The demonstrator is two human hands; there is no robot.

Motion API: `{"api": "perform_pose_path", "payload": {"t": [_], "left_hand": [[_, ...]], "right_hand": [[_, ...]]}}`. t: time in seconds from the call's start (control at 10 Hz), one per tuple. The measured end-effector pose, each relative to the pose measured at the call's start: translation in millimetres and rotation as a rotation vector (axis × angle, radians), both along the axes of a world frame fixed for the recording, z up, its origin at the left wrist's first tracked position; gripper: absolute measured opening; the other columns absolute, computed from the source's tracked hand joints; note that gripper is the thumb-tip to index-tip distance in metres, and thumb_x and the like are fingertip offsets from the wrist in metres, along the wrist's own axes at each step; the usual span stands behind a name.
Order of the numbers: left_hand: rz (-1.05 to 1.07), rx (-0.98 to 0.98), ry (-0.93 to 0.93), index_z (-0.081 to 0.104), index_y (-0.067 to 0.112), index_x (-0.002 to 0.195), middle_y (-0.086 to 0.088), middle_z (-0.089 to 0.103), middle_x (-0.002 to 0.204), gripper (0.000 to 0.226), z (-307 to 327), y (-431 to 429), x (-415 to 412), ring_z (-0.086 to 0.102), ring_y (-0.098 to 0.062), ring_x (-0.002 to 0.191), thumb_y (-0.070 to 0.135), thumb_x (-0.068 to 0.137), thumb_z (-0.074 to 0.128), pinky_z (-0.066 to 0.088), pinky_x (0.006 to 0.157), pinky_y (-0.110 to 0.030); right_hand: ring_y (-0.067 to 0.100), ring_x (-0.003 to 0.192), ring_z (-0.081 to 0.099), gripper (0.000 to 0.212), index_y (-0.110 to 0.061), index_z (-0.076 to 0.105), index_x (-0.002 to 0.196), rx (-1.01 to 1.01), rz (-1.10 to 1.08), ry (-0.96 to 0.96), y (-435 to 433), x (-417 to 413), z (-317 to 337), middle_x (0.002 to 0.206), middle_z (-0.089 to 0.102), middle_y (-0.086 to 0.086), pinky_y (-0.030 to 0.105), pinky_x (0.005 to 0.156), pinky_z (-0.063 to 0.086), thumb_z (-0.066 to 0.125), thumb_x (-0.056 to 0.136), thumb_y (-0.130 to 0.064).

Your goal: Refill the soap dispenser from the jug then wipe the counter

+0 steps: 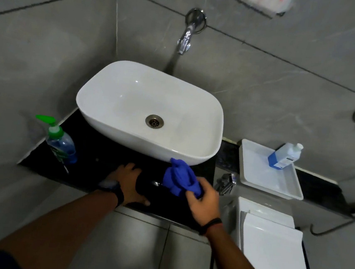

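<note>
The soap dispenser (62, 142), a clear bottle of blue liquid with a green pump, stands upright at the left end of the black counter (97, 148). The refill jug (284, 156), a blue and white bottle, leans in a white tray (256, 163) on the ledge at the right. My right hand (204, 202) grips a crumpled blue cloth (180, 178) just above the counter's front right part, below the basin's rim. My left hand (128, 184) lies palm down on the counter beside it, fingers spread, holding nothing.
A white basin (112, 80) fills most of the counter, with a chrome wall tap (188, 33) above it. A chrome hand sprayer (226, 182) hangs to the right of the counter. A white toilet cistern and lid (270, 241) stand below the tray. Grey tiled walls close in on the left and behind.
</note>
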State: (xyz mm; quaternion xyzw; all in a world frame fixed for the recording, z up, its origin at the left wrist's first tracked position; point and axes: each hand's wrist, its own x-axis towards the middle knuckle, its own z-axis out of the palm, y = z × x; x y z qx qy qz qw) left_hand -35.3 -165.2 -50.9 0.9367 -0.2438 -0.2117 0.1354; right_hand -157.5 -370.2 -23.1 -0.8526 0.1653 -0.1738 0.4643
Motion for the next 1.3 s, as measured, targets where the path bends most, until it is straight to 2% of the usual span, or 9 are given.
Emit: {"api": "perform_pose_path", "payload": {"t": [0.2,0.4,0.5,0.6,0.7,0.9,1.0,1.1,1.3], "left_hand": [[-0.142,-0.357,-0.044,0.056,0.023,0.111,-0.001,0.053,0.116,0.058,18,-138,-46,0.054,-0.021,0.107,0.059,0.067,0.064,0.04,0.091,-0.027],[-0.254,-0.407,-0.031,0.063,0.019,0.093,-0.005,0.063,0.1,0.04,29,-294,-27,0.059,-0.025,0.096,0.054,0.073,0.057,0.045,0.084,-0.03],[-0.25,-0.394,-0.016,0.062,0.019,0.098,-0.006,0.062,0.103,0.039,22,-339,-2,0.058,-0.026,0.097,0.05,0.074,0.06,0.047,0.085,-0.035],[-0.169,-0.336,0.027,0.057,0.018,0.113,-0.005,0.057,0.114,0.049,-1,-405,30,0.055,-0.025,0.102,0.047,0.074,0.066,0.048,0.088,-0.038],[-0.197,-0.249,0.004,0.052,0.018,0.12,-0.006,0.054,0.121,0.053,-24,-443,44,0.052,-0.027,0.109,0.046,0.077,0.064,0.046,0.09,-0.039],[-0.439,0.017,-0.077,0.007,0.013,0.146,-0.008,0.004,0.156,0.086,-82,-486,45,0.005,-0.026,0.142,0.051,0.084,0.052,0.008,0.114,-0.037],[-0.507,0.126,-0.062,-0.007,0.01,0.144,-0.008,-0.014,0.155,0.089,-97,-486,42,-0.01,-0.023,0.142,0.055,0.086,0.044,-0.003,0.113,-0.035],[-0.498,0.13,-0.044,-0.007,0.011,0.144,-0.008,-0.013,0.155,0.089,-89,-485,42,-0.01,-0.022,0.142,0.057,0.086,0.042,-0.003,0.114,-0.036],[-0.396,-0.035,-0.037,0.01,0.013,0.145,-0.009,0.006,0.156,0.086,-31,-479,59,0.005,-0.027,0.142,0.055,0.083,0.051,0.009,0.114,-0.04]], "right_hand": [[0.005,0.067,0.059,0.033,-0.023,0.065,0.083,0.193,-0.208,-0.031,-135,-22,41,0.075,0.066,-0.001,0.017,0.065,0.049,0.058,0.08,0.01],[0.02,0.075,0.058,0.026,-0.022,0.063,0.08,0.102,-0.225,0.115,-288,7,41,0.077,0.066,0.001,0.029,0.067,0.046,0.056,0.082,0.003],[0.019,0.081,0.059,0.027,-0.022,0.065,0.087,0.017,-0.183,0.096,-333,33,35,0.083,0.066,-0.003,0.028,0.071,0.046,0.058,0.08,0.003],[0.024,0.094,0.054,0.034,-0.009,0.067,0.105,-0.207,-0.177,0.041,-400,70,8,0.098,0.06,0.005,0.031,0.08,0.042,0.064,0.076,0.009],[0.027,0.099,0.054,0.04,-0.003,0.064,0.111,-0.253,-0.15,0.135,-432,84,-26,0.109,0.058,0.015,0.028,0.08,0.042,0.063,0.075,0.014],[0.03,0.126,0.046,0.041,-0.004,0.06,0.121,-0.241,0.133,0.539,-469,69,-121,0.137,0.048,0.016,0.03,0.105,0.035,0.057,0.082,0.011],[0.027,0.14,0.024,0.051,-0.012,0.046,0.134,-0.253,0.392,0.72,-479,59,-138,0.15,0.03,0.01,0.036,0.115,0.02,0.049,0.088,0.009],[0.025,0.143,0.016,0.064,-0.022,0.04,0.139,-0.311,0.451,0.815,-482,61,-135,0.154,0.019,0.003,0.034,0.116,0.016,0.049,0.084,0.011],[0.022,0.119,0.051,0.045,-0.027,0.054,0.127,-0.29,0.099,0.677,-466,69,-68,0.134,0.053,0.004,0.032,0.101,0.042,0.058,0.086,-0.008]]}}
